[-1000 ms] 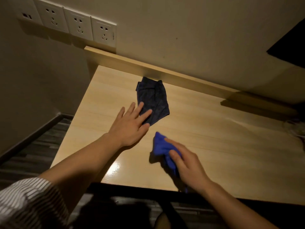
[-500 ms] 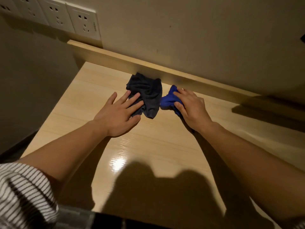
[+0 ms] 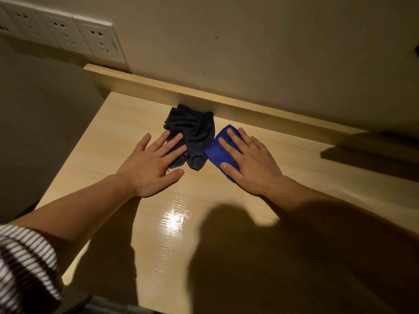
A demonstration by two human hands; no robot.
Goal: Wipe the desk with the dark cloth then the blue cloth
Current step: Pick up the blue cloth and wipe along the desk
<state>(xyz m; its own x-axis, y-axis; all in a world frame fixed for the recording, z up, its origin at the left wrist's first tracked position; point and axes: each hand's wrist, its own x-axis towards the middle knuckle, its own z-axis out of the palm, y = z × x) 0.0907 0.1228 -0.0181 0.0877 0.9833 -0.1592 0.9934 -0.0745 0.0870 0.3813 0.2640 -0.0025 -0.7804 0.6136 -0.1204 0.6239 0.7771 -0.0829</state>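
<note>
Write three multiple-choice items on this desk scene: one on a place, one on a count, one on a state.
1. Where does the crumpled dark cloth lie on the light wooden desk?
A. beside the bright blue cloth, near the back ledge
B. at the front edge
C. on the floor

2. How many cloths are on the desk?
A. one
B. two
C. three

3. How is the right hand placed?
A. raised in the air
B. clenched in a fist beside the cloth
C. pressed flat, fingers spread, on the blue cloth

Answers: 1 A, the two cloths sit side by side under the ledge. 2 B, only a dark one and a blue one show. 3 C, the open palm covers the blue cloth, while the left hand has fingertips on the dark cloth's edge.
</note>
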